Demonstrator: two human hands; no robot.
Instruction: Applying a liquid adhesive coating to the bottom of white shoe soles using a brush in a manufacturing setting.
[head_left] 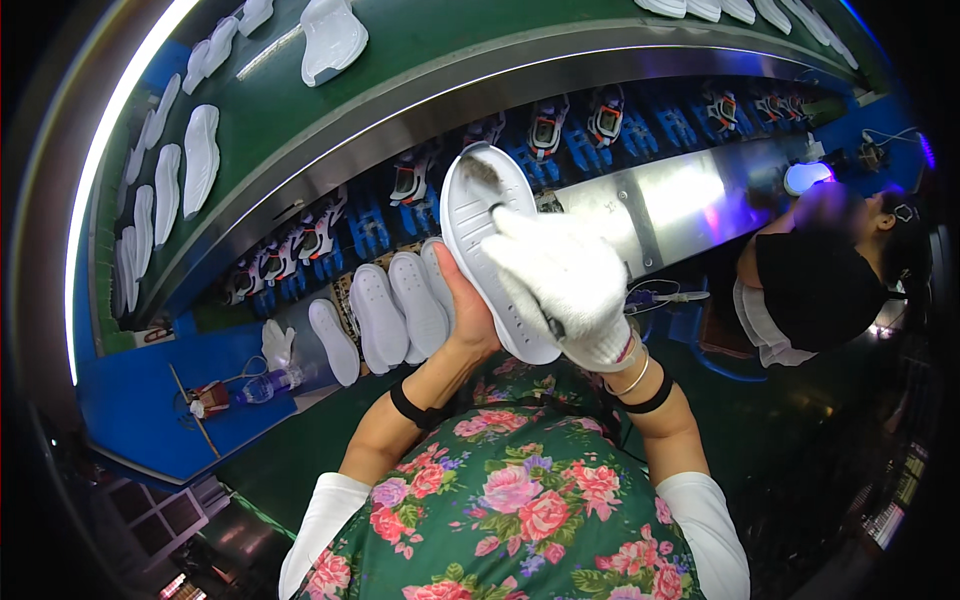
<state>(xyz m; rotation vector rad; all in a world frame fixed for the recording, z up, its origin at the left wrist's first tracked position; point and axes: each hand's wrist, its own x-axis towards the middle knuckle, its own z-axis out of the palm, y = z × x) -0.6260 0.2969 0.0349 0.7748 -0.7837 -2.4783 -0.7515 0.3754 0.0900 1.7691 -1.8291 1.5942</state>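
A white shoe sole (pixel 465 225) is held upright, its inner, ribbed face toward me and a dark smudge near its far end. My bare left hand (pixel 472 312) grips the sole along its left side. Over its right side lies my right hand (pixel 568 275), in a white knitted glove, with the fingers curled. A small dark tip shows at those fingertips against the sole, and another dark end shows by the palm. It looks like a thin tool, mostly hidden by the glove.
Several white soles (pixel 380 315) stand in a row at left. Behind, shoe uppers (pixel 547 128) sit on blue holders under a steel-edged green conveyor (pixel 420 45) carrying more soles. A glove (pixel 278 345) and bottle (pixel 266 386) lie on the blue table. A person (pixel 820 285) sits at right.
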